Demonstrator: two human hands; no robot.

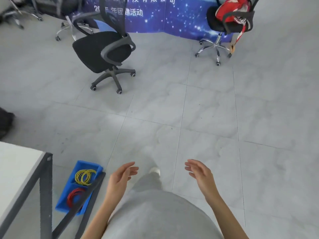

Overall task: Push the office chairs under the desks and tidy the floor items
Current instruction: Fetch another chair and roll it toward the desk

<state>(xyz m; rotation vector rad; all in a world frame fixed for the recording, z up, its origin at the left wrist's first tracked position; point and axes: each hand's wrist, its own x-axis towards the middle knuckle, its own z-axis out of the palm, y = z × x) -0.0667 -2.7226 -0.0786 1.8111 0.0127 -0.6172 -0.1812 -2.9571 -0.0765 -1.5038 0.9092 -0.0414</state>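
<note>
Both hands, left (120,176) and right (200,173), empty, fingers relaxed; blue tray (72,190) half behind desk frame (45,187).

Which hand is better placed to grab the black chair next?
Left, probably. The black mesh office chair stands ahead and to the left; the open left hand is on that side, the right hand farther across. Both are empty.

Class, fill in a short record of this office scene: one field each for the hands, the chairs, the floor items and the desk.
left hand: left hand open, holding nothing
right hand: right hand open, holding nothing
nearest chair: black mesh office chair standing out on the grey tiled floor
second chair: chrome-based black chair with a red bag on it
floor item: blue plastic tray holding yellow wire coils and red wire coils, under the desk edge
desk: white-topped desk with dark metal frame, lower left
</note>
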